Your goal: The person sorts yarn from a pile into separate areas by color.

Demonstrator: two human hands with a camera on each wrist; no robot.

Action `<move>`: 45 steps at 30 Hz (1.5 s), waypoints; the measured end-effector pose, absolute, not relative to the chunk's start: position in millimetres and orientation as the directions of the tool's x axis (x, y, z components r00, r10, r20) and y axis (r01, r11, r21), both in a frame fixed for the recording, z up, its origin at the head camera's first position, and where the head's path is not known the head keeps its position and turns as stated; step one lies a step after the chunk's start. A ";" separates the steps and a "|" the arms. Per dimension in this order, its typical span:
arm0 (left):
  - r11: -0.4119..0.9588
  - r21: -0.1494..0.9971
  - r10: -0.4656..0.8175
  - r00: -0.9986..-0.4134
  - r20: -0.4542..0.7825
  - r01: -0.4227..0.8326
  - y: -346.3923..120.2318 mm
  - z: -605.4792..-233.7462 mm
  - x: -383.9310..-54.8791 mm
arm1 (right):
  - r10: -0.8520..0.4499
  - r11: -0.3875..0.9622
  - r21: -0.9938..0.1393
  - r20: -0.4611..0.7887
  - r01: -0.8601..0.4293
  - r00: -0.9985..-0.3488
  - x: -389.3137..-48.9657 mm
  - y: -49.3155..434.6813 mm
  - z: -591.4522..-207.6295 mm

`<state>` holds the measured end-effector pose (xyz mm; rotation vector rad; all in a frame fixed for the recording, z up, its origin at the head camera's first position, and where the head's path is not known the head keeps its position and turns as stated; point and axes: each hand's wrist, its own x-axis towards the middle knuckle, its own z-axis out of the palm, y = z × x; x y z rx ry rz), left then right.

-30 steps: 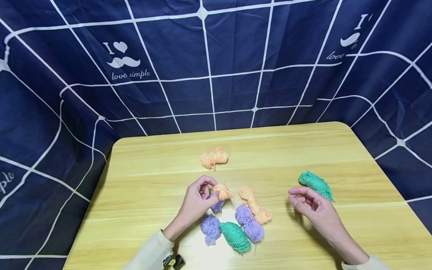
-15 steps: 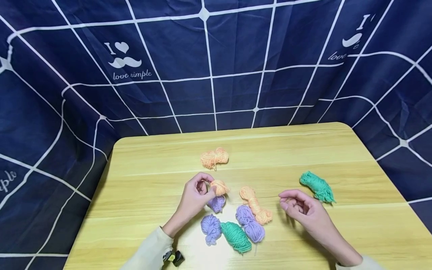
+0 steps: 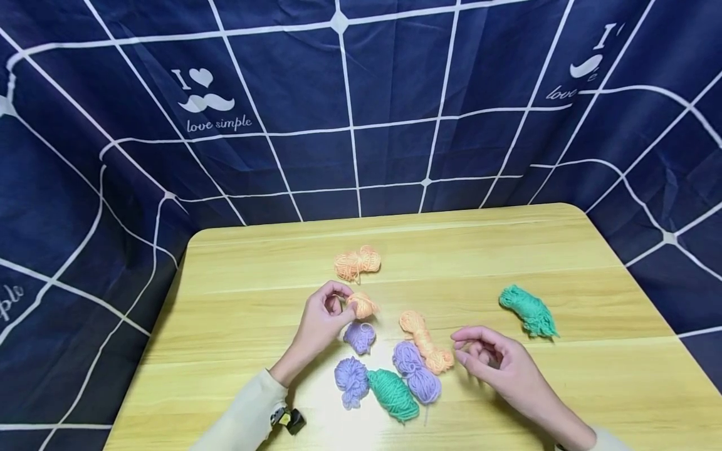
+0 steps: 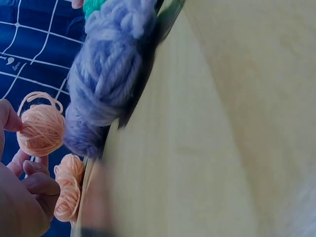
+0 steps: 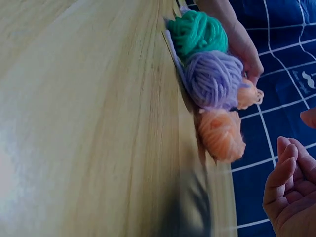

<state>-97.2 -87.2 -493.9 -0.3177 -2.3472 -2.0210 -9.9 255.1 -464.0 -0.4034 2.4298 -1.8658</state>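
Woodgrain table, fingers pinching yarn ball

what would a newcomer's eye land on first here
Probably the navy cloth with white grid lines, rising behind the pale wooden table. Next, the round peach yarn ball that the left hand pinches above the tabletop. The bright green yarn hank lying alone on the table's right side stands out too.
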 end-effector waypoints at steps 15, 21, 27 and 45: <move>0.130 0.986 0.105 -0.990 0.094 0.107 -86.4 -495.1 -108.6 | -0.352 0.248 -0.930 0.175 -0.272 -0.919 -5.2 236.6 -464.0; 0.134 0.986 0.075 -0.993 0.088 0.097 -85.6 -496.6 -113.1 | -0.393 0.259 -0.901 0.232 -0.349 -0.890 -3.3 227.9 -466.8; 0.135 0.986 0.055 -0.995 0.088 0.095 -86.6 -497.1 -116.4 | -0.436 0.282 -0.861 0.279 -0.424 -0.856 -0.8 217.8 -470.2; 0.117 0.992 -0.008 -0.999 0.042 0.041 -84.7 -495.7 -125.1 | -0.492 0.321 -0.847 0.233 -0.423 -0.839 6.0 200.0 -473.9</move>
